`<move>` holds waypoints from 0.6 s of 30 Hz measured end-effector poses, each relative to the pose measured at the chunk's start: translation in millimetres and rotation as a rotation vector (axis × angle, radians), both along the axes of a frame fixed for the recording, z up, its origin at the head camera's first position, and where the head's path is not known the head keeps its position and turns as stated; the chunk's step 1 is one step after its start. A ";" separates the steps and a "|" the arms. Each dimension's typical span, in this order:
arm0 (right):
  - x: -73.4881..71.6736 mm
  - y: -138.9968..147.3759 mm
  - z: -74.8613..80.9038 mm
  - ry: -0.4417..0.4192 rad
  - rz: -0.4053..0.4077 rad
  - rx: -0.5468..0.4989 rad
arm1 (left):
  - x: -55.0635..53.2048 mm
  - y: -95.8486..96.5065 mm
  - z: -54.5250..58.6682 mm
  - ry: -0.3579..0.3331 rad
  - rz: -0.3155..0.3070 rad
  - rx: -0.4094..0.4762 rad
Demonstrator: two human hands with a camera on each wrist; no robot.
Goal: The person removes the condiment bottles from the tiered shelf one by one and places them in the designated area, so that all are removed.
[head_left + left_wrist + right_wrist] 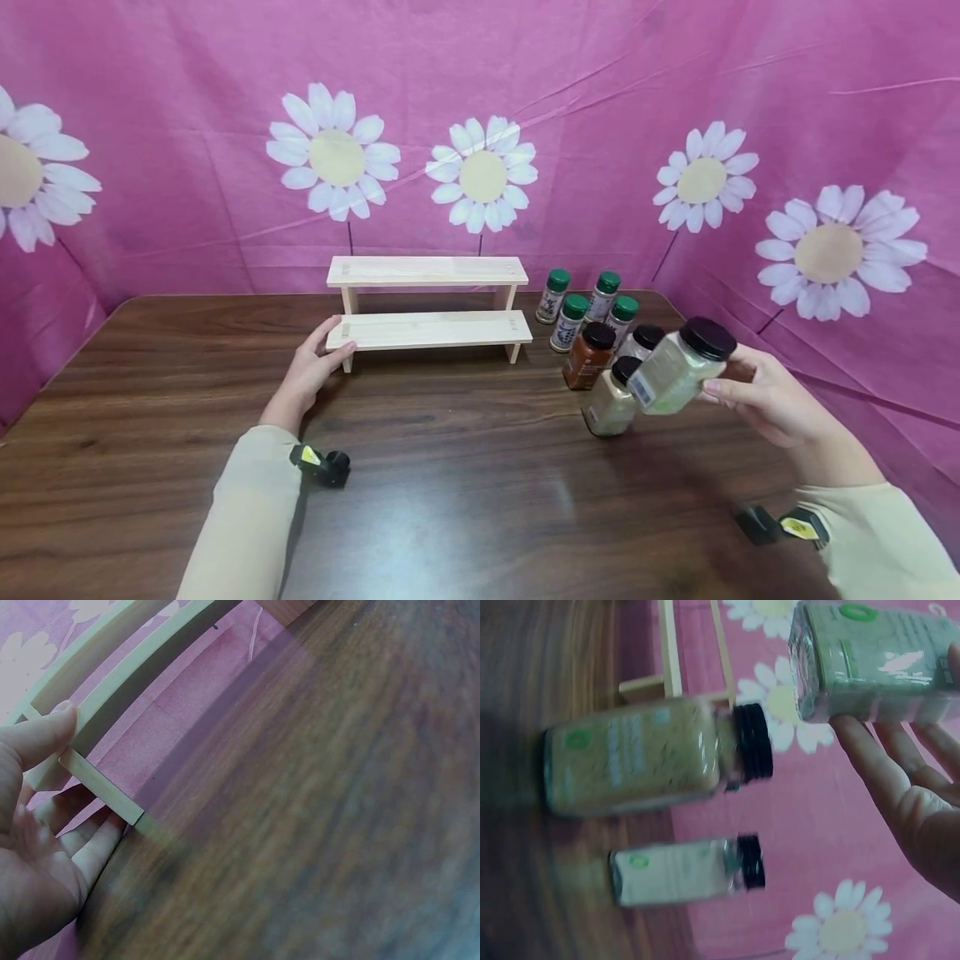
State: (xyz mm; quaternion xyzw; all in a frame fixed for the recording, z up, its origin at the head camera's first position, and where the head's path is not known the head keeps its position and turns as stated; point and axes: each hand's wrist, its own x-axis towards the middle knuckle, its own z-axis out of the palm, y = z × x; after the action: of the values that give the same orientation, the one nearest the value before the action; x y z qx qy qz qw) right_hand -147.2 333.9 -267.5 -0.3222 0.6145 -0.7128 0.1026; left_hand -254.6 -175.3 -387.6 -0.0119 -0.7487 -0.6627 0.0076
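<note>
At the left end of a two-tier wooden shelf (431, 330), my left hand (311, 367) grips the lower step. In the left wrist view its thumb lies over the board's end, with the other fingers around the shelf leg (101, 785). My right hand (776, 404) holds a square spice jar (671, 377) with a black lid and pale green contents, raised and tilted. Just left of it stand a beige-filled jar (609, 407), a red-brown spice jar (587, 360) and a whitish jar (676, 874), all black-lidded.
Several small shakers with green lids, one a front shaker (568, 325), stand between the shelf and the black-lidded jars. A pink cloth (585, 100) with white flowers hangs behind the brown wooden table (465, 492).
</note>
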 end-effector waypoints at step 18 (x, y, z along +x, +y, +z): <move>13.2 51.0 -38.6 -0.021 -0.039 0.064 | -0.9 -0.9 -0.2 0.019 -0.008 -0.007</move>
State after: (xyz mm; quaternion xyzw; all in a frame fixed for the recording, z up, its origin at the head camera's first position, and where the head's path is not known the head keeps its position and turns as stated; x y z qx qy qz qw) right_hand -134.0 384.9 -306.1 -0.2993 0.6420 -0.6980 0.1051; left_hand -255.5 -176.2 -387.8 -0.0212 -0.7508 -0.6600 0.0120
